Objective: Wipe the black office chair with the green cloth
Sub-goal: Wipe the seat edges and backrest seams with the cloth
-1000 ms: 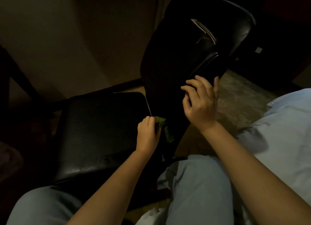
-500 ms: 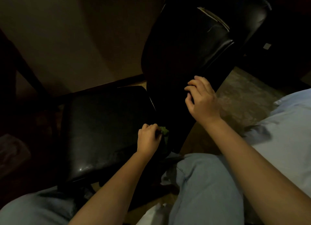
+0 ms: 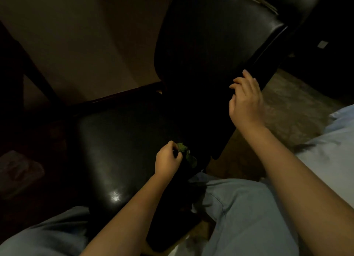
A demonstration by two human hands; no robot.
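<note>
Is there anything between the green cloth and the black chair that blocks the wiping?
Nothing visible does. The left hand holds the green cloth right at the black office chair, low where backrest meets seat. The right hand holds the backrest's edge higher up, away from the cloth.

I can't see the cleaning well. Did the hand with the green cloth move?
Yes. The left hand slid the green cloth down the black backrest edge, closer to its bottom tip.

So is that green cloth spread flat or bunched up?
Bunched up: the left hand grips the green cloth as a crumpled wad.
</note>
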